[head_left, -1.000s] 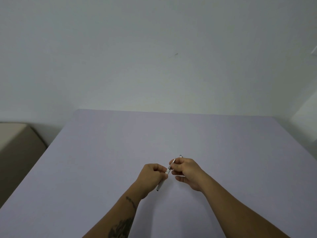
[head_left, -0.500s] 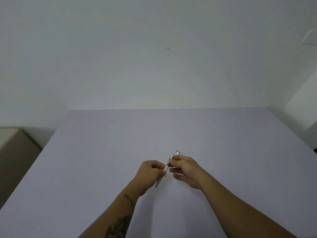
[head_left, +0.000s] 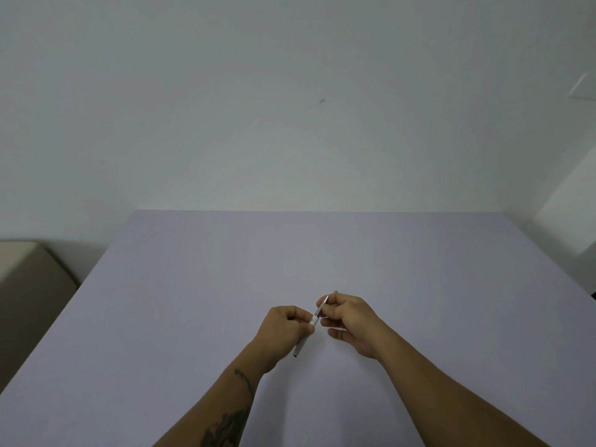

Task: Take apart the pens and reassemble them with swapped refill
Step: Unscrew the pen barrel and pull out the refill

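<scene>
Both hands lifting slightly above tabletop (head_left: pixel 193 317); left hand (head_left: pixel 283 330) fingers gripping barrel (head_left: pixel 303 341); right hand (head_left: pixel 350 321) fingers pinching refill (head_left: pixel 322 305), sliding in; reassembly underway.

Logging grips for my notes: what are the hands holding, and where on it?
One pen. The left hand pinches its lower barrel; the right hand grips the upper end. Whether it has come apart yet cannot be told.

Dim, even light — soft shadows.
</scene>
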`<state>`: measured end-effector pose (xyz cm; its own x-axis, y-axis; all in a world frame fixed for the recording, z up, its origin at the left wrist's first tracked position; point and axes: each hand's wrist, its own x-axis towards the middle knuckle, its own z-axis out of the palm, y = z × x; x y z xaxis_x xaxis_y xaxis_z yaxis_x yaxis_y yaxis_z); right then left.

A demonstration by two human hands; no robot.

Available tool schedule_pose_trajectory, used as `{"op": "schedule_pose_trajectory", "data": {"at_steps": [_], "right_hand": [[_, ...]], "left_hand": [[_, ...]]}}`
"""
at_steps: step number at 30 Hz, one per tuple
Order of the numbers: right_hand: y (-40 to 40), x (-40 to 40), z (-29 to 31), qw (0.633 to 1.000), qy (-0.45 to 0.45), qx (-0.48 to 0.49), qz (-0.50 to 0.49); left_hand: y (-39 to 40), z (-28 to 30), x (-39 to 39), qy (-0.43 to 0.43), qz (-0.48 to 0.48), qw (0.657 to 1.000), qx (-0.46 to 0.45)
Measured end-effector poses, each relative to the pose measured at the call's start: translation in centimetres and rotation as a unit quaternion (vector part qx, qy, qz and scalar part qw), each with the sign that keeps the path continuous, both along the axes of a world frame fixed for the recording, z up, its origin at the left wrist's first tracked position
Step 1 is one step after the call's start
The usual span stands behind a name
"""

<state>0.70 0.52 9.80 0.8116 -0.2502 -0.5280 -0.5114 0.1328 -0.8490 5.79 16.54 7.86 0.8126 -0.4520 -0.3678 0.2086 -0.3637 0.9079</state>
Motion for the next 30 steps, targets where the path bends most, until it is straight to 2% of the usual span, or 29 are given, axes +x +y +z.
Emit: {"op": "schedule_pose_trajectory", "data": {"at_steps": [8, 13, 21, 30], "right_hand": [[-0.3, 0.0, -0.1, 1.0, -0.002, -0.005, 0.015], [-0.2, -0.2, -0.6, 0.999, -0.009, -0.045, 0.023], [-1.0, -0.3, -1.2, 0.998, -0.003, -0.057, -0.006], [-1.5, -0.4, -0.9, 0.999, 0.01, 0.019, -0.049]], "left_hand": [[-0.3, -0.2, 0.1, 0.005, -0.013, 1.0, 0.009], [-0.3, -0.4, 0.3, -0.006, -0.031, 0.999, 0.039], [-0.7, -0.8, 0.0, -0.01, -0.033, 0.998, 0.052], [-0.7, -1.4, 0.0, 0.021, -0.039, 0.997, 0.064]]}}
